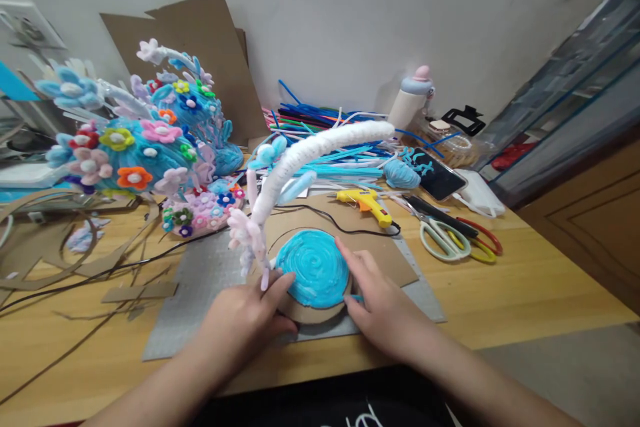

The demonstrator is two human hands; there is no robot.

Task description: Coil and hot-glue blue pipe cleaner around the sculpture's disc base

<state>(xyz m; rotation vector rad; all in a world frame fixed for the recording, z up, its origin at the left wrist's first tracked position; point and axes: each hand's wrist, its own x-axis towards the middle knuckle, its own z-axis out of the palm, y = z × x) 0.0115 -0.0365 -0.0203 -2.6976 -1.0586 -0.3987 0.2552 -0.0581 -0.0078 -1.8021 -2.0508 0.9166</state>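
Note:
In the head view a round cardboard disc (320,315) lies low over the grey cutting mat, its top covered by a tight spiral of blue pipe cleaner (314,267). My left hand (250,317) grips the disc's left edge, thumb on top and the other fingers partly hidden below. Along the right edge my right hand (377,300) is closed, with forefinger and thumb against the spiral's rim and a short blue end by the thumb. From the left side rises a curved white wrapped stem (305,157) with pink and blue petals at its base.
A yellow glue gun (367,205) lies on cardboard behind the disc, its black cord trailing left. Scissors (445,240) and pliers (483,243) are at the right. Pipe cleaners (330,167) pile at the back. Flower-covered pieces (150,153) and cardboard scraps (140,292) stand left.

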